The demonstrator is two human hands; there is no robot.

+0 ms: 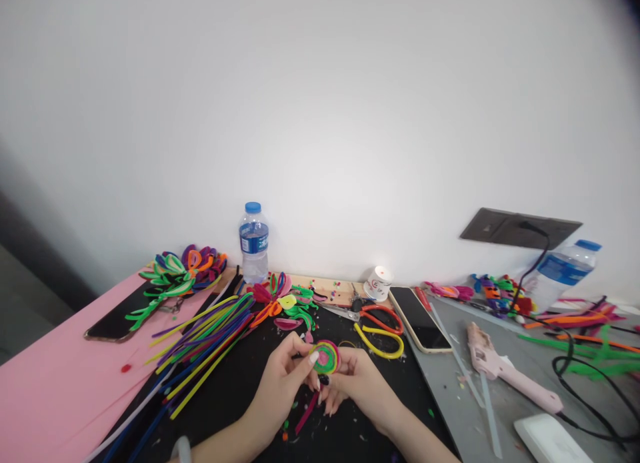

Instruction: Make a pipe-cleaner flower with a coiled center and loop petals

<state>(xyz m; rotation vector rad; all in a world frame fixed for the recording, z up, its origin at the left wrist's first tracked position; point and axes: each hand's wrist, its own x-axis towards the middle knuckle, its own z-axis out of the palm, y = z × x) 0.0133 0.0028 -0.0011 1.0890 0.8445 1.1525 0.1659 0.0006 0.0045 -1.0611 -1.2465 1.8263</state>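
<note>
Between my two hands is a flat round coil of pipe cleaner point(326, 357), with a pink centre and rings of green, red and yellow. My left hand point(284, 373) pinches its left side, thumb lying across the front. On the right edge, the thumb and fingers of my right hand point(361, 381) grip the same coil. A magenta strip of pipe cleaner point(307, 413) shows below the hands; whether it joins the coil I cannot tell. Just beyond the hands lie a pipe-cleaner flower point(275, 301) and scissors point(381, 329) with orange and yellow handles.
Loose pipe cleaners point(215, 343) lie left on the black mat point(240, 396). A water bottle point(254, 246) and a paper cup point(379, 284) stand by the wall. Rightward are a phone point(420, 319), a pink glue gun point(515, 376) with its cord, and glue sticks point(491, 416).
</note>
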